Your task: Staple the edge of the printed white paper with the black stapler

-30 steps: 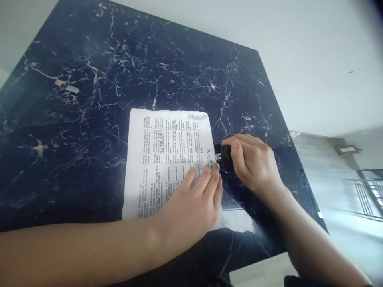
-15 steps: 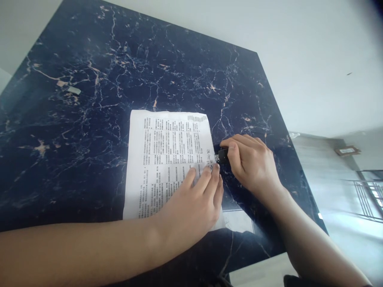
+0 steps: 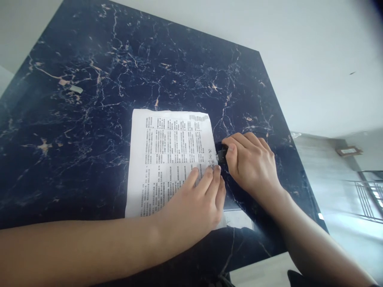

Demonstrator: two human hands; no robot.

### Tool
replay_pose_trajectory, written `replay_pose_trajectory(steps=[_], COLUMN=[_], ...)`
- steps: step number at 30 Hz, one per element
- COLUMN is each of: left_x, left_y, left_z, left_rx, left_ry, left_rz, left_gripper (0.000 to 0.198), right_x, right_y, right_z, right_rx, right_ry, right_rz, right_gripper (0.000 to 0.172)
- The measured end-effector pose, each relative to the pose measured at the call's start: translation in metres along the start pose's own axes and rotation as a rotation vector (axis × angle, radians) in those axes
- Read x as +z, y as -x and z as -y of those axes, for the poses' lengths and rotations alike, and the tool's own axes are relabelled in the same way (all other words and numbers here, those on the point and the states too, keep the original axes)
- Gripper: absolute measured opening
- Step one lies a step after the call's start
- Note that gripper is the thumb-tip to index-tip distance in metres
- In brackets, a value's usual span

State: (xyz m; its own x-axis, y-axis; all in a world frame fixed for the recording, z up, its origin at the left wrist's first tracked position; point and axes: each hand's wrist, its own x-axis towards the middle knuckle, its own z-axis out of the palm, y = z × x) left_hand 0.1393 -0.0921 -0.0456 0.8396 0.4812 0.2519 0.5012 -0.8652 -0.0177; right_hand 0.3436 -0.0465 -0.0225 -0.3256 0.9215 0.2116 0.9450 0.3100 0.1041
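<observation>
A printed sheet of paper (image 3: 167, 155) lies flat on a dark blue marble table (image 3: 89, 119). My left hand (image 3: 194, 203) rests flat on the sheet's lower right part, fingers stretched out and pressing near some handwriting at the right edge. My right hand (image 3: 251, 163) is closed around a small black object (image 3: 222, 153), held against the paper's right edge; it looks like a small stapler or stamp, but I cannot make out which. Most of the object is hidden inside the fingers.
A small pale scrap (image 3: 76, 89) lies at the table's far left. The table's right edge (image 3: 287, 131) drops off close behind my right hand, with pale floor beyond. A light wall runs behind the table.
My right hand has pushed the black object slightly left, tighter against the paper's edge. The left hand has kept its place on the sheet.
</observation>
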Motion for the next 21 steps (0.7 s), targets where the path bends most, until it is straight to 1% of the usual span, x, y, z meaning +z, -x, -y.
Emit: replay_pose_trajectory(steps=[11,15,18,21], left_x=[-0.001,0.000,0.000,0.001], left_y=[-0.001,0.000,0.000,0.000], left_z=[0.000,0.000,0.000,0.001], left_rx=[-0.009,-0.007,-0.001,0.002], left_ry=[0.030,0.037,0.036,0.026], left_rz=[-0.008,-0.018,-0.022,-0.026], left_gripper=[0.052,0.055,0.055,0.055], right_x=[-0.004,-0.003,-0.001,0.001], right_y=[-0.002,-0.003,-0.003,-0.003], right_z=[0.007,0.010,0.008,0.002], right_rx=[-0.032,-0.050,-0.072,-0.071], right_ry=[0.113,0.142,0.139,0.073], right_rz=[0.038,0.015,0.006,-0.024], right_gripper=[0.037,0.034,0.032,0.033])
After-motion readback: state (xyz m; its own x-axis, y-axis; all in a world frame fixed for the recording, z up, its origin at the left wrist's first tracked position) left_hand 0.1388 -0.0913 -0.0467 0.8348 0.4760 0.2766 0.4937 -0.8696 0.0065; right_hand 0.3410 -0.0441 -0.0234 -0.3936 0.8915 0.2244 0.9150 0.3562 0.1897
